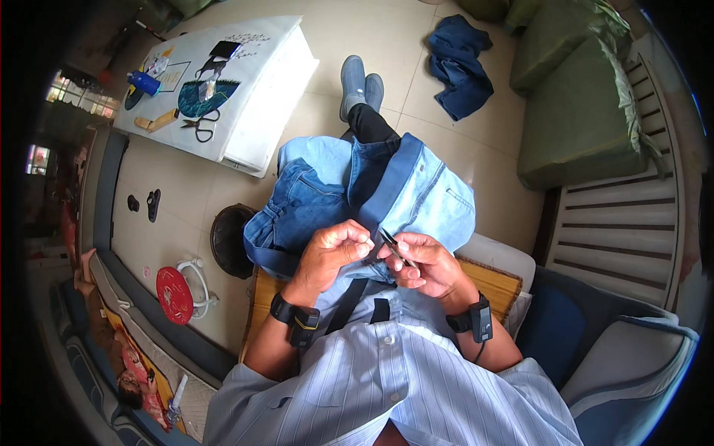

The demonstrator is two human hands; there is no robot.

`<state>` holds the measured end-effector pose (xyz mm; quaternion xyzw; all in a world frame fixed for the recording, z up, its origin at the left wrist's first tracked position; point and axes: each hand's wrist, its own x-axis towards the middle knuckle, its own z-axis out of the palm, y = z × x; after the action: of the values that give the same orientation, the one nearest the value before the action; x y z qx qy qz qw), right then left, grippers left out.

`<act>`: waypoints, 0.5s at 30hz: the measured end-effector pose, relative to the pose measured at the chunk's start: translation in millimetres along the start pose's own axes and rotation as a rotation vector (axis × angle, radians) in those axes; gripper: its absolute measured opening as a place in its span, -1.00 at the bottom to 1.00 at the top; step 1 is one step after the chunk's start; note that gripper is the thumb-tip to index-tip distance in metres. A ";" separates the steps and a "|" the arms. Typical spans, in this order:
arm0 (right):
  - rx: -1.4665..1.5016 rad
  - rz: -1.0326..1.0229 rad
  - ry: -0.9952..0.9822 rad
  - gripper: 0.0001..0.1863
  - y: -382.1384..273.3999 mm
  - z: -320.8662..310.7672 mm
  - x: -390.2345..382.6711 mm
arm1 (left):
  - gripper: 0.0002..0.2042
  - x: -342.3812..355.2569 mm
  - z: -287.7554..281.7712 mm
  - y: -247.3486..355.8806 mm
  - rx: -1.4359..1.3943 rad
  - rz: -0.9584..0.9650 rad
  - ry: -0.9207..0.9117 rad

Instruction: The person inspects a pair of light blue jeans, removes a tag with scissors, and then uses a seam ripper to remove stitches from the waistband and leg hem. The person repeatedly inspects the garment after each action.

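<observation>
Hands (332,256) over jeans (439,204), right (431,267) gripping snips (391,241); white table (262,89) bears lettering (172,77).

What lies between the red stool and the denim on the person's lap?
A black bin lies between the red stool and the denim, as the head view shows.

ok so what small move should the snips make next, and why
Perhaps ease the snips slightly closer to the left hand: the right hand holds them pointing toward the jeans, and the left hand is pinched close by.
</observation>
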<state>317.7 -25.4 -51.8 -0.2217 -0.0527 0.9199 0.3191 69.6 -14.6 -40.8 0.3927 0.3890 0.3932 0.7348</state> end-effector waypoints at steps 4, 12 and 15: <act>0.018 0.017 0.000 -0.67 -0.9 0.0 2.7 | -0.97 -3.3 -3.5 -6.0 0.013 0.077 -0.041; 0.027 0.029 -0.055 -0.69 -0.6 -3.2 1.8 | -0.95 -8.9 -1.6 -9.0 -0.164 0.125 -0.048; 0.030 0.042 -0.066 -0.69 -1.3 -3.2 0.8 | -0.93 -9.9 -1.1 -10.7 -0.254 0.151 -0.040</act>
<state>319.4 -24.0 -54.7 -0.1874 -0.0448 0.9340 0.3008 67.7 -27.1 -48.0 0.3323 0.2910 0.4855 0.7545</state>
